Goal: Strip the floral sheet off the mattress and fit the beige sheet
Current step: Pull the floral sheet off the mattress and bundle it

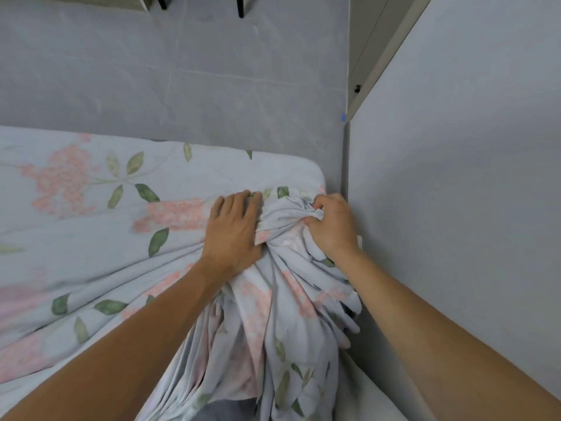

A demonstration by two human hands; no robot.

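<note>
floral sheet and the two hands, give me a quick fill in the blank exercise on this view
1. The right hand grips a gathered bunch of the pale ____ cotton sheet.
2. The left hand lies ____ on the sheet, fingers straight.
3. The grey wall stands to the ____ of the bunched corner.

Missing words: floral; flat; right

Bedroom: mattress [303, 170], tiled floor [182, 71].
</note>
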